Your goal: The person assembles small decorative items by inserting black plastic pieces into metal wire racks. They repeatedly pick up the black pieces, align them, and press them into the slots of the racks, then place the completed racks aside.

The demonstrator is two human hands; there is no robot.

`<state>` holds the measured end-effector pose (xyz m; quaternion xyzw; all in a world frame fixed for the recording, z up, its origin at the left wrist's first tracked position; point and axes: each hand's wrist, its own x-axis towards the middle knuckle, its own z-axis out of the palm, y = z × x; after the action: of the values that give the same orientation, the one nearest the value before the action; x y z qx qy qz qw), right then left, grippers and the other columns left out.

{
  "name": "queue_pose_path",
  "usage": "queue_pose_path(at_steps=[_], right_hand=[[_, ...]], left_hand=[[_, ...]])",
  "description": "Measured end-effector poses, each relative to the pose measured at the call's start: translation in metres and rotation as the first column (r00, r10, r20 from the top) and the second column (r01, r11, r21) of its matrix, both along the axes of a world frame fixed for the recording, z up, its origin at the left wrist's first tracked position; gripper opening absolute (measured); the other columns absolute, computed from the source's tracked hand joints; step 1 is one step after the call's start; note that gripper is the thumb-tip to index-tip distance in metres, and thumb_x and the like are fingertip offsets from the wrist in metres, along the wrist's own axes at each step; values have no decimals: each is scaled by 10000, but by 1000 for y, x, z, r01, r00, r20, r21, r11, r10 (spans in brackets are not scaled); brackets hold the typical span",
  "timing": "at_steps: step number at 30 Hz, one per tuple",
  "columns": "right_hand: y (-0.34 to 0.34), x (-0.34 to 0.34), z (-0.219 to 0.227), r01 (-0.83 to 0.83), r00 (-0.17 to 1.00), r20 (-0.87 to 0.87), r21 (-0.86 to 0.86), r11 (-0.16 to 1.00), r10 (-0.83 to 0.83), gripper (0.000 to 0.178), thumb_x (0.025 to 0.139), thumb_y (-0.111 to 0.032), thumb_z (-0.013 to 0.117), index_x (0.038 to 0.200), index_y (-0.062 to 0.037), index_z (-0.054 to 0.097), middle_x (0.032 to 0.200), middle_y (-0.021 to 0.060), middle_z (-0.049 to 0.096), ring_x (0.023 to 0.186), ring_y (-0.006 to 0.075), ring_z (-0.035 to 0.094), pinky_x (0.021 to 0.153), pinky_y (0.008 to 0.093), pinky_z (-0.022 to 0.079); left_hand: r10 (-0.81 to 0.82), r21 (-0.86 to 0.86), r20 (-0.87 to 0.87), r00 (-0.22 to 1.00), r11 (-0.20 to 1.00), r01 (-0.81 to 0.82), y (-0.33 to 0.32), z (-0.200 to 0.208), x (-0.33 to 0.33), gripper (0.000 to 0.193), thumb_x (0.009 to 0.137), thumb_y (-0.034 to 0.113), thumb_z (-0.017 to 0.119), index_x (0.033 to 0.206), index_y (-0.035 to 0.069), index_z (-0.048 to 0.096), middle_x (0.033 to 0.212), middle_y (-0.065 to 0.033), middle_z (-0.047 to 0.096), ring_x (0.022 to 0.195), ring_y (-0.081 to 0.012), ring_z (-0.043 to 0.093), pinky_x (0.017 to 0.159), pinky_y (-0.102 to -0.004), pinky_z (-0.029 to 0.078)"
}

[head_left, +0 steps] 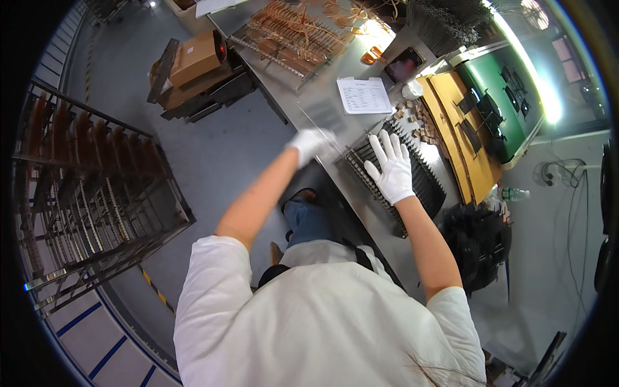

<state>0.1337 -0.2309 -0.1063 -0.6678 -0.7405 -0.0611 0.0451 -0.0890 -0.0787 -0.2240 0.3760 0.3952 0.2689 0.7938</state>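
From here I see the right hand (pixel 390 169), its grip spread over the dark slatted rack (pixel 422 184) right of centre on the bench (pixel 322 103), the left hand's (pixel 313 145) grip too blurred to tell, the rack seemingly well filled, what remains unclear.

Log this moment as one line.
Left hand: gloved, blurred, near metal table edge | Right hand: gloved, fingers spread over dark slatted rack | Nearby: paper sheet
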Motion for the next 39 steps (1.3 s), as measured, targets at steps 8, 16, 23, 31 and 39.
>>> queue_pose_path(at_steps=[8,16,23,31,39], right_hand=[[-22,23,14,76,947,-313,-4,997,-73,730,960,-338,655,1586,-75,387,1636,214,368,1535,425,288,1256,520,221],[-162,82,26,31,998,52,-188,982,-21,743,943,-421,644,1579,-113,416,1651,208,346,1519,452,305,1239,577,219],[-168,86,9,13,999,-41,-146,989,-19,743,920,-404,687,1560,-117,441,1633,213,371,1499,458,339,1219,566,282],[-170,87,7,9,998,-60,-87,996,-15,769,855,-348,757,1532,-119,473,1600,214,418,1469,458,382,1203,563,312],[-170,90,36,-71,993,-105,-105,992,59,751,738,-313,835,1396,-103,541,1491,212,488,1382,466,454,1154,575,356]], left_hand=[[-57,-75,41,998,995,60,20,3,-6,287,1040,191,631,1271,21,635,1143,-98,734,878,-113,688,731,-206,565],[-126,179,-132,983,973,149,20,12,-12,301,1049,88,578,1321,-24,643,1145,-128,738,1002,-156,715,877,-272,593],[-146,439,-670,728,712,548,27,9,-21,325,1054,220,455,1077,28,717,1008,-178,733,830,-291,714,798,-422,569],[-153,344,-898,413,344,874,-34,76,26,312,975,267,524,1032,9,692,1090,-282,711,1029,-473,677,927,-534,533],[46,538,-837,545,250,805,-38,55,26,285,916,368,607,895,108,720,899,-200,738,857,-408,720,849,-518,569]])
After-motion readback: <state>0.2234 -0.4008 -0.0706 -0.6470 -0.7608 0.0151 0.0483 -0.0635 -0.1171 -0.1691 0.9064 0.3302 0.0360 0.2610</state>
